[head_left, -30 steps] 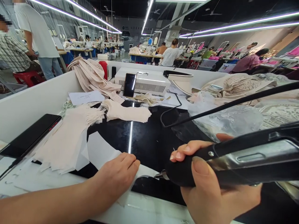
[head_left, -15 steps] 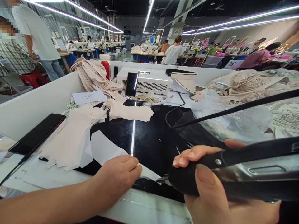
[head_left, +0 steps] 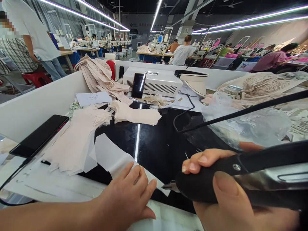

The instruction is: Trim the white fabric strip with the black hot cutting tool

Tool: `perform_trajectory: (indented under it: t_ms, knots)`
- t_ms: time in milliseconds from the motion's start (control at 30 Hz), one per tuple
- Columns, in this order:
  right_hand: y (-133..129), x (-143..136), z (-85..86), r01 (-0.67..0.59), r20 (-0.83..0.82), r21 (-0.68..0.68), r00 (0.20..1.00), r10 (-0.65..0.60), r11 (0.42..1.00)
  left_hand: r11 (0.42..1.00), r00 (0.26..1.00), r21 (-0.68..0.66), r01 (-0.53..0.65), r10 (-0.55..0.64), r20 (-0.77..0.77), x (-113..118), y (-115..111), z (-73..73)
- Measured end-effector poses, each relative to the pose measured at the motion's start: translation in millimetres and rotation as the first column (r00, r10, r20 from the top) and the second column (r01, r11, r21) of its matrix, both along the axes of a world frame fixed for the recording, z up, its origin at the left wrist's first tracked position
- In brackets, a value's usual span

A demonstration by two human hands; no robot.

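Gripping the black cutting tool, your right hand clenches its handle, tip touching the white sheet's edge on the dark worktop; your left hand presses flat, fingers spread, released.

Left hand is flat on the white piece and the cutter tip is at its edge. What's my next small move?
Probably ease the tool's metal tip leftward along the edge of the white piece. The tip sits right at that edge, the left hand pins the piece flat beside it, and the right hand grips the black hand tool.
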State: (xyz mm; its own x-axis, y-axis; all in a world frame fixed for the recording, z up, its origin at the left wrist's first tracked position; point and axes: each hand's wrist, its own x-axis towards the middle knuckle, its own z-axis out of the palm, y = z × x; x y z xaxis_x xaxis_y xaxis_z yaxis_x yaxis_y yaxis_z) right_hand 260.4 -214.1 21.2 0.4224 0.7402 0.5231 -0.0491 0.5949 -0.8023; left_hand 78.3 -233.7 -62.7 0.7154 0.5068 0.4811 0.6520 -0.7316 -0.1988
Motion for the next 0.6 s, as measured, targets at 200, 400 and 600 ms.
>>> perform_trajectory:
  t_ms: [200,400,600]
  knots:
    - [18.3,-9.9,-0.4,-0.042,-0.052,0.078,0.998,0.046,0.996,1.0,1.0,0.007,0.001,-0.001,0.009,-2.9,-3.6,-0.8]
    - [19.3,-16.1,-6.7,-0.082,-0.013,0.085,0.996,0.083,0.993,0.999,0.999,-0.019,0.03,-0.029,0.035,-5.2,-3.8,-1.7]
    - [20.5,-17.4,-6.4,-0.074,-0.016,0.081,0.997,0.075,0.994,0.998,0.996,-0.031,0.06,-0.058,0.061,-7.5,-3.0,-3.3]
